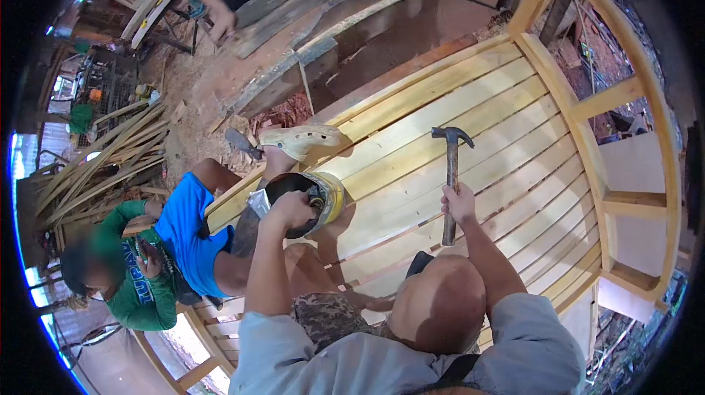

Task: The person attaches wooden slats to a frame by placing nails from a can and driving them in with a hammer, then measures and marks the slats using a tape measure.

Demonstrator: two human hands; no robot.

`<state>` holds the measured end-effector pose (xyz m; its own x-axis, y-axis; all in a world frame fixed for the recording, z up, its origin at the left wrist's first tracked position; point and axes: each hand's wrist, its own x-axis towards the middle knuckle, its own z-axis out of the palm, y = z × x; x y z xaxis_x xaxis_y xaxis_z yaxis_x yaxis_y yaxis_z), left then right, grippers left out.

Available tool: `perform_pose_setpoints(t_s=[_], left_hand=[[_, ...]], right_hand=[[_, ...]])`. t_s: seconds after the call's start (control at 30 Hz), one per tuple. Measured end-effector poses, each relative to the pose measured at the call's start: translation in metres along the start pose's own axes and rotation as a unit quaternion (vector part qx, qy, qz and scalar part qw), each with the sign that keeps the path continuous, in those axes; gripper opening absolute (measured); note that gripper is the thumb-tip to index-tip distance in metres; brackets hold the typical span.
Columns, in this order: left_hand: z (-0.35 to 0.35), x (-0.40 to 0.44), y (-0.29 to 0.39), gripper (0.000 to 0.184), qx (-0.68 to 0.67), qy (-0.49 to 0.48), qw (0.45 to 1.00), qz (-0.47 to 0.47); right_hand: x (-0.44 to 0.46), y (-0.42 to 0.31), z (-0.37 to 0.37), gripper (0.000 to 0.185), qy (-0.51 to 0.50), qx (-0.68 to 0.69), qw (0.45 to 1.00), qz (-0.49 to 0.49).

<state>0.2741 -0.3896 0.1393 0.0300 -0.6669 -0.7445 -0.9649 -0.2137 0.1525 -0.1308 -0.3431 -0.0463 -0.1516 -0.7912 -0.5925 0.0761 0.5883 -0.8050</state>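
My right hand point(459, 202) is wrapped round the handle of a claw hammer point(451, 163), its head pointing away from me above the pale wooden slats point(396, 167). My left hand point(294, 211) is at the mouth of a yellow bucket point(334, 196) with a dark inside, fingers curled in. What those fingers hold is hidden. A silvery flat piece point(258, 202) shows at the bucket's near left rim. The bucket stands on the slats beside my leg, close to a cream clog point(301, 140) on a foot.
A curved wooden frame point(664, 138) rises at the right end of the slatted bench. At left sits a person in a green top point(154, 277) and blue shorts. Wood strips point(103, 152) are piled behind. Another person's arm point(213, 9) is beside planks at the top.
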Motion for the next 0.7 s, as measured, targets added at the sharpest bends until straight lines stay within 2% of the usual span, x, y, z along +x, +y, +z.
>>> perform_pose_setpoints(t_s=[0.07, 0.1, 0.13, 0.17, 0.2, 0.23, 0.27, 0.3, 0.33, 0.37, 0.4, 0.43, 0.47, 0.53, 0.57, 0.63, 0.67, 0.7], left_hand=[[-0.021, -0.046, 0.009, 0.041, -0.047, 0.038, 0.998, -0.026], [-0.021, -0.061, 0.008, 0.043, -0.091, 0.071, 0.992, -0.051], [-0.016, -0.072, 0.006, 0.043, -0.094, 0.074, 0.991, -0.057], [-0.009, -0.08, 0.007, 0.045, -0.187, 0.084, 0.978, -0.033], [-0.003, -0.084, 0.011, 0.046, -0.278, 0.092, 0.956, -0.008], [0.006, -0.085, 0.025, 0.044, -0.312, 0.086, 0.945, 0.05], [0.017, -0.083, 0.045, 0.043, -0.346, 0.079, 0.929, 0.109], [0.04, -0.068, 0.058, 0.042, -0.374, 0.066, 0.909, 0.17], [0.042, -0.067, 0.081, 0.042, -0.3, 0.029, 0.94, 0.16], [0.052, -0.064, 0.102, 0.043, -0.249, 0.07, 0.947, 0.191], [0.062, -0.06, 0.119, 0.044, -0.198, 0.112, 0.949, 0.22], [0.071, -0.05, 0.128, 0.044, -0.201, 0.111, 0.947, 0.226], [0.082, -0.036, 0.135, 0.039, -0.245, 0.076, 0.941, 0.222], [0.09, -0.031, 0.145, 0.034, -0.314, 0.005, 0.927, 0.205], [0.095, -0.033, 0.143, 0.034, -0.317, 0.005, 0.926, 0.206], [0.103, -0.051, 0.127, 0.033, -0.371, -0.021, 0.897, 0.239], [0.113, -0.059, 0.11, 0.041, -0.404, 0.015, 0.874, 0.27], [0.113, -0.075, 0.089, 0.038, -0.406, 0.04, 0.882, 0.235]], right_hand=[[0.0, -0.01, -0.006, 0.028, -0.046, -0.027, 0.996, 0.065], [-0.006, -0.011, -0.003, 0.028, -0.052, -0.03, 0.996, 0.062], [-0.015, -0.008, 0.0, 0.034, 0.082, -0.255, 0.953, -0.141], [-0.02, -0.007, 0.001, 0.041, 0.208, -0.449, 0.803, -0.332], [-0.03, -0.018, 0.005, 0.057, 0.137, -0.385, 0.875, -0.258], [-0.044, -0.033, 0.019, 0.06, 0.052, -0.262, 0.94, -0.213], [-0.061, -0.049, 0.034, 0.064, -0.032, -0.132, 0.978, -0.159], [-0.085, -0.077, 0.042, 0.068, -0.116, -0.155, 0.962, -0.195], [-0.103, -0.096, 0.05, 0.072, -0.197, -0.174, 0.937, -0.229], [-0.106, -0.098, 0.059, 0.072, -0.191, -0.178, 0.937, -0.233], [-0.109, -0.098, 0.066, 0.075, -0.242, -0.133, 0.931, -0.24], [-0.112, -0.098, 0.069, 0.078, -0.294, -0.088, 0.92, -0.243], [-0.113, -0.102, 0.069, 0.078, -0.291, -0.094, 0.921, -0.243], [-0.114, -0.113, 0.067, 0.071, -0.267, -0.184, 0.851, -0.413], [-0.11, -0.108, 0.062, 0.071, -0.267, -0.188, 0.85, -0.413], [-0.099, -0.096, 0.05, 0.051, -0.172, -0.292, 0.857, -0.388], [-0.1, -0.093, 0.047, 0.041, -0.098, -0.26, 0.904, -0.326], [-0.093, -0.084, 0.039, 0.039, -0.029, -0.263, 0.913, -0.31]])
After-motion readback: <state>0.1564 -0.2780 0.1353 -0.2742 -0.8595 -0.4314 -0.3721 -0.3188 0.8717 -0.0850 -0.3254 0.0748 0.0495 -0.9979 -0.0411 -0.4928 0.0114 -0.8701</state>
